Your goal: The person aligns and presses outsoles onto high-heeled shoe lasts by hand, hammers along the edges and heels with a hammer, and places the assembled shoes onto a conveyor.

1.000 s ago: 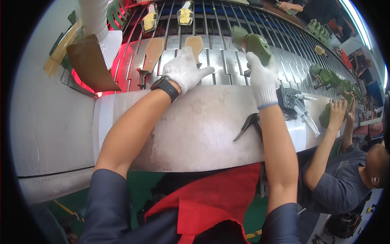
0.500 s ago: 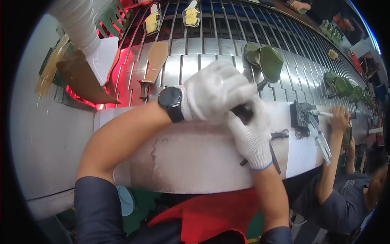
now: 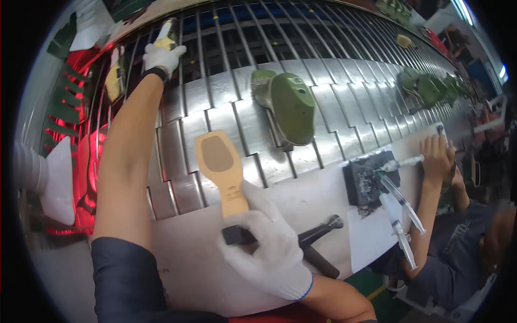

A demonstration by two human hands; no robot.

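Observation:
My right hand (image 3: 266,253), in a white knit glove, grips a tan shoe sole (image 3: 222,167) by its heel end. The sole has a brown oval patch on its forepart and a black heel, and stands tilted up above the table. Far off at the upper left, my gloved left hand (image 3: 163,58) reaches over the conveyor with thumb and fingers apart. Its fingers are at a yellow-and-white shoe-shaped piece (image 3: 166,39) lying on the rails; whether they touch it is hard to see. A dark hammer (image 3: 322,230) lies beside my right hand.
A green shoe last (image 3: 292,107) stands on the metal slats, with more green lasts (image 3: 431,89) farther right. Another yellow piece (image 3: 113,81) lies left of my left arm. A black block (image 3: 362,180) with syringes (image 3: 401,199) is near a co-worker's hand (image 3: 435,156).
My hands have come apart: the left has stretched to the far upper left, and the right now holds the tan sole lower down. The view has turned. A tan sole no longer shows on the slats.

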